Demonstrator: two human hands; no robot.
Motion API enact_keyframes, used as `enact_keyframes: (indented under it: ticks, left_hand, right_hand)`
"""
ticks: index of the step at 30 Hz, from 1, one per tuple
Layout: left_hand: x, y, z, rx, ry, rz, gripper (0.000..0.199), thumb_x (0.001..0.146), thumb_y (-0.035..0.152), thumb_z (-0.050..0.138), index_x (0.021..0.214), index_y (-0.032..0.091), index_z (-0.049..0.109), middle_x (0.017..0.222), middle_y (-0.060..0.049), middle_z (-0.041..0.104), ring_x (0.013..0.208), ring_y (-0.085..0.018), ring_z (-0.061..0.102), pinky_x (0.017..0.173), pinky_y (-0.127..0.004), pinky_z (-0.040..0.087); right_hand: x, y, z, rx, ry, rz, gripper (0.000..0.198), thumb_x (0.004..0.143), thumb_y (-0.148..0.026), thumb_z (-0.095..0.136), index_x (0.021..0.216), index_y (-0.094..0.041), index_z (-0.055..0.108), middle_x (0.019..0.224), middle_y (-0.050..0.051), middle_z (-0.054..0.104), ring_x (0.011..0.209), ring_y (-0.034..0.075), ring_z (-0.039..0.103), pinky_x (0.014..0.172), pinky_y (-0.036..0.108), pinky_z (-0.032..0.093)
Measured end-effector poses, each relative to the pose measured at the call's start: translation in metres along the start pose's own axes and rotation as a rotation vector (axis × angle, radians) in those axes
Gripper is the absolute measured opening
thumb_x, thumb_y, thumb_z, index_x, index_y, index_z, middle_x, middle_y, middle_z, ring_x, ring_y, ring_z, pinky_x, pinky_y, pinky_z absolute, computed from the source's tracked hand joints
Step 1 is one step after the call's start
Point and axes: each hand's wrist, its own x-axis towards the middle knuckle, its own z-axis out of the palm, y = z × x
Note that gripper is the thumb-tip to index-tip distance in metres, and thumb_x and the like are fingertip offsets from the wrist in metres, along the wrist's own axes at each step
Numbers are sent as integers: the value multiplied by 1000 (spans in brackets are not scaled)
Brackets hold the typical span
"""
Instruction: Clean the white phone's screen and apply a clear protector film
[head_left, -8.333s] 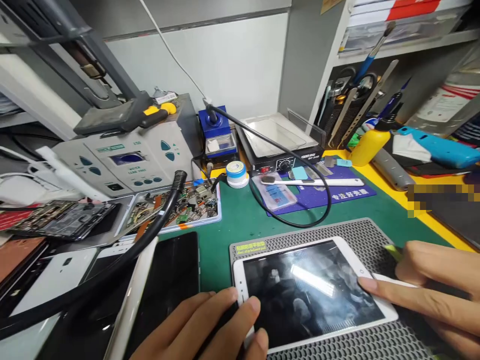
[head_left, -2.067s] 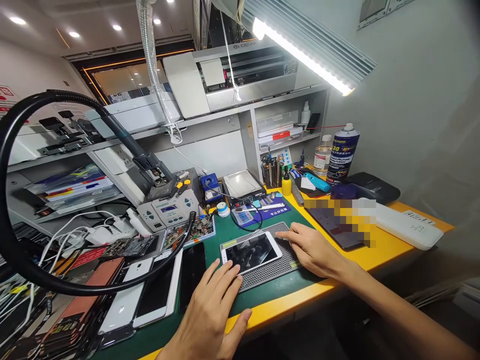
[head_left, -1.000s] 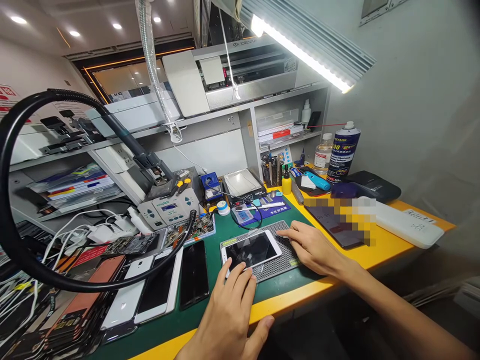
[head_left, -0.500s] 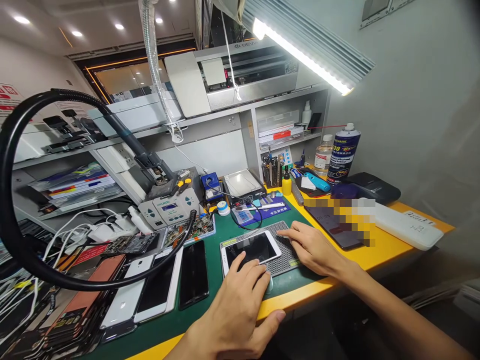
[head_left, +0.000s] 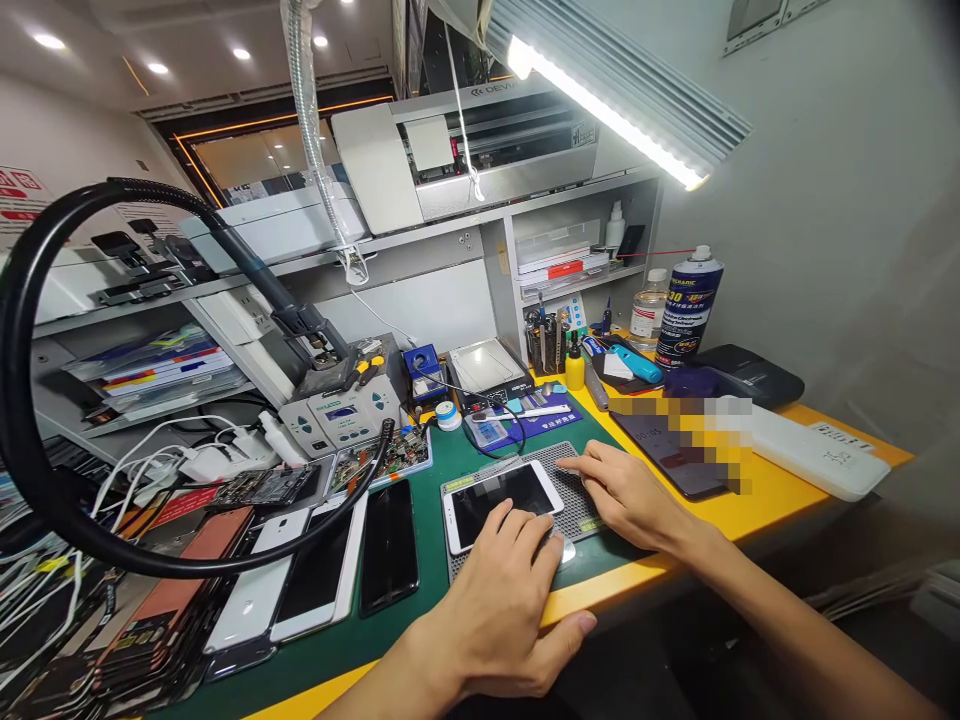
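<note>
A white phone [head_left: 453, 528] with a dark screen lies face up on a grey perforated mat [head_left: 579, 508]. My left hand [head_left: 517, 590] rests over the phone's near edge, its fingers stretched out and lightly bent, thumb well apart. A small clear piece [head_left: 568, 552], maybe film, shows beside its outer fingers; whether they touch it I cannot tell. To the right of the phone is my right hand [head_left: 626, 500], index finger extended onto the mat near the phone's corner. Its other fingers are curled loosely, and nothing shows in them.
Left of the mat lie a black phone [head_left: 388, 548], a white-framed phone [head_left: 319, 570] and stacked phone parts [head_left: 161, 640]. A black hose [head_left: 45, 480] arches over them. A soldering station [head_left: 341, 410] stands behind. To the right are a dark phone [head_left: 667, 455] and a spray can [head_left: 688, 310].
My left hand has slid right along the phone's near edge, uncovering more of its lower left side. The clear piece has shifted right too. My right hand stays almost where it was.
</note>
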Motion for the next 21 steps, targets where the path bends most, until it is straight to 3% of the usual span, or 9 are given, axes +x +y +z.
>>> enact_keyframes:
  ticks: [15,21]
  left_hand:
    - [29,7,11,41,-33,-129,51,98,58,47,122,15,62,125,-16,64,121,-33,58,116,-61,38]
    - [39,6,14,64,-56,-158,58,100,58,45,134,13,58,139,-20,62,129,-36,57,118,-65,35]
  right_hand:
    - [1,-1,-6,6,51,47,38,99,-13,39,117,-18,72,88,6,61,81,20,62,72,32,52]
    - [0,1,-4,23,56,52,38,100,-14,38,119,-17,72,88,6,60,79,20,61,73,34,51]
